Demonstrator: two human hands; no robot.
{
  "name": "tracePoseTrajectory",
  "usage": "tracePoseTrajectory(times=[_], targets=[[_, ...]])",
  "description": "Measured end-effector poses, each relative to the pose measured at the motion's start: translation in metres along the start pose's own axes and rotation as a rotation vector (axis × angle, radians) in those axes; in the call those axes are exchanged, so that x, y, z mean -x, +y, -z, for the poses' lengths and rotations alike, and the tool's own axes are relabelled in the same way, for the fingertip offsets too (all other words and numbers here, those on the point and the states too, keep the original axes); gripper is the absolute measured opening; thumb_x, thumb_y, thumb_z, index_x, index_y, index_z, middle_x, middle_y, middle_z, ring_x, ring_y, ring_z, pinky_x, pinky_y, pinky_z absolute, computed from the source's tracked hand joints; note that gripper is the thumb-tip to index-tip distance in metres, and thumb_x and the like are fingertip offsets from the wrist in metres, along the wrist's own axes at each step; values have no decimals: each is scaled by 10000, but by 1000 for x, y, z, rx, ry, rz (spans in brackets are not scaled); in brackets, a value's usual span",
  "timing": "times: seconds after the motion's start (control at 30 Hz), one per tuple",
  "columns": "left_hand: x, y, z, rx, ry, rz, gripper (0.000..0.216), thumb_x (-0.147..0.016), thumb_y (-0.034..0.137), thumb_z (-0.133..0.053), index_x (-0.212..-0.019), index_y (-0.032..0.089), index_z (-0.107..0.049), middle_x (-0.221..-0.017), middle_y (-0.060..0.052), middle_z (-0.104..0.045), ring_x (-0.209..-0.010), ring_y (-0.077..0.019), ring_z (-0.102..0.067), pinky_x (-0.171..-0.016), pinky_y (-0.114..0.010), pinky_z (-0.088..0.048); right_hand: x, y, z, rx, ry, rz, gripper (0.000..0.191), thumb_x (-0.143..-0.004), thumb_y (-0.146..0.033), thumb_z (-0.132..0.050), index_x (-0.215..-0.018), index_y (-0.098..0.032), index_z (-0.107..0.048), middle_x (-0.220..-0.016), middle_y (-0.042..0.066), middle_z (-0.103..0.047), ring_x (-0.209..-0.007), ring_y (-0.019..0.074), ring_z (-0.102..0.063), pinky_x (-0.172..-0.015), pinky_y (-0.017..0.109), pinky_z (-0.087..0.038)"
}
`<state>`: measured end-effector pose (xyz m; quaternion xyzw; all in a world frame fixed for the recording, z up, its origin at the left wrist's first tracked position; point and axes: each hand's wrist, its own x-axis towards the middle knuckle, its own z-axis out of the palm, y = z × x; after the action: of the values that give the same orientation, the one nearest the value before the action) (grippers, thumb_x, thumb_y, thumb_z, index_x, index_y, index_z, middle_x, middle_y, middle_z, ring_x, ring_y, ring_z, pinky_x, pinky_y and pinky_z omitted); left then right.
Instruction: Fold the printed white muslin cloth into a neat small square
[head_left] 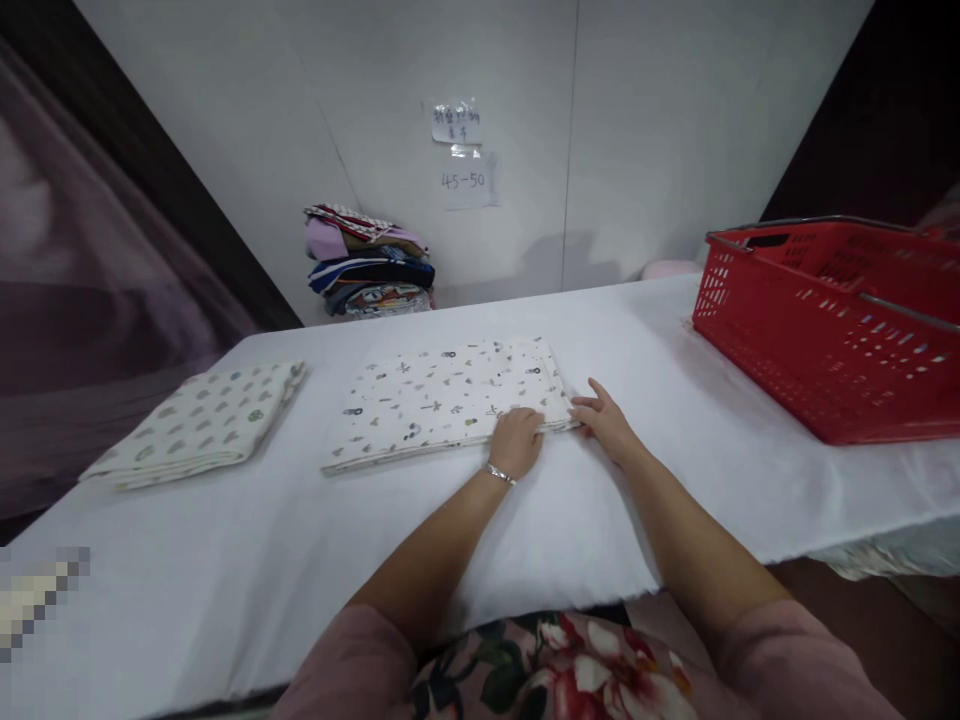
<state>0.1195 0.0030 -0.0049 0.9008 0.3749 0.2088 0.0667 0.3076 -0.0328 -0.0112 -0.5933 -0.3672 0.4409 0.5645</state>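
A folded white cloth (442, 400) with a small print of plants, rainbows and figures lies flat on the white-covered table, its long edge facing me. My left hand (517, 440), with a bracelet at the wrist, rests on the cloth's front edge near the right end. Its fingers lie over the top layer. At the near right corner, my right hand (606, 422) touches the cloth with its fingertips, some fingers spread apart. To the left lies a second folded cloth (206, 420), off-white with a grey-green leaf-like print, apart from both hands.
A red plastic basket (832, 350) with metal handles stands at the table's right. Behind the far edge is a stack of folded fabrics (367, 265). Paper notes (469, 180) are taped to the wall. A white tablecloth (300, 580) covers the table.
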Motion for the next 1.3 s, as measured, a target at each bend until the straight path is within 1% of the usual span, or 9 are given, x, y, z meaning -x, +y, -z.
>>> tracePoseTrajectory(times=[0.2, 0.33, 0.47, 0.6, 0.67, 0.87, 1.07, 1.2, 1.3], targets=[[21, -37, 15, 17, 33, -5, 249, -834, 186, -514, -1069, 210, -592, -1098, -59, -609, -1040, -211, -523, -915, -381, -415, 0, 0, 0, 12, 26, -13, 891, -654, -260, -693, -1433, -265, -260, -1190, 87, -556, -461, 42, -453, -419, 209, -416], [30, -48, 21, 2, 72, 17, 253, -832, 165, -511, -1065, 205, -600, -1112, -65, -615, -1068, -215, -522, -916, -388, -425, 1, 0, -1, 13, 41, -7, 885, -653, -246, -693, -1431, -240, -271, -1186, 95, -557, -478, 46, -468, -413, 202, -406], [33, -44, 24, -14, 67, 75, 245, -819, 132, -518, -1033, 200, -616, -1075, -54, -633, -1035, -206, -538, -908, -373, -425, -1, 3, 0, 13, 40, -9, 866, -658, -247, -690, -1422, -269, -283, -1176, 80, -564, -456, 41, -451, -402, 206, -405], [29, -33, 24, -19, 64, 112, 238, -821, 281, -579, -1046, 214, -609, -1066, -51, -629, -1038, -220, -529, -899, -393, -408, -2, 5, 0, -6, 35, -1, 868, -652, -246, -695, -1420, -262, -291, -1156, 81, -568, -492, 56, -481, -398, 200, -401], [25, -27, 23, -3, 54, 107, 229, -836, 340, -564, -1029, 227, -614, -1048, -42, -631, -1019, -212, -531, -888, -387, -401, -2, 5, 0, -14, 36, -2, 866, -648, -243, -699, -1417, -259, -300, -1139, 80, -575, -520, 70, -501, -397, 197, -399], [10, -17, 19, -32, -19, 80, 164, -860, 235, -512, -983, 231, -620, -1036, -29, -628, -996, -196, -523, -857, -360, -389, -4, 6, 0, -21, 36, -3, 871, -640, -255, -704, -1415, -238, -307, -1127, 83, -577, -520, 70, -494, -389, 196, -391], [4, -19, 21, -151, -80, 0, 153, -865, 217, -491, -969, 220, -605, -1000, -33, -625, -956, -210, -521, -827, -365, -384, -5, 7, 0, -13, 36, -8, 838, -635, -259, -703, -1394, -238, -350, -1118, 76, -585, -531, 74, -504, -393, 195, -387], [3, -22, 22, -146, -67, -43, 197, -848, 211, -519, -1039, 215, -569, -1043, -40, -611, -969, -212, -514, -827, -362, -386, -6, 8, 1, -3, 32, -4, 827, -637, -266, -700, -1389, -245, -357, -1108, 69, -590, -541, 79, -511, -400, 197, -400], [4, -24, 23, -112, -33, -51, 127, -841, 185, -518, -955, 202, -569, -999, -42, -608, -939, -204, -519, -815, -351, -390, -7, 9, 2, 2, 31, 2, 816, -639, -269, -700, -1383, -243, -366, -1104, 69, -588, -560, 86, -522, -400, 197, -403]])
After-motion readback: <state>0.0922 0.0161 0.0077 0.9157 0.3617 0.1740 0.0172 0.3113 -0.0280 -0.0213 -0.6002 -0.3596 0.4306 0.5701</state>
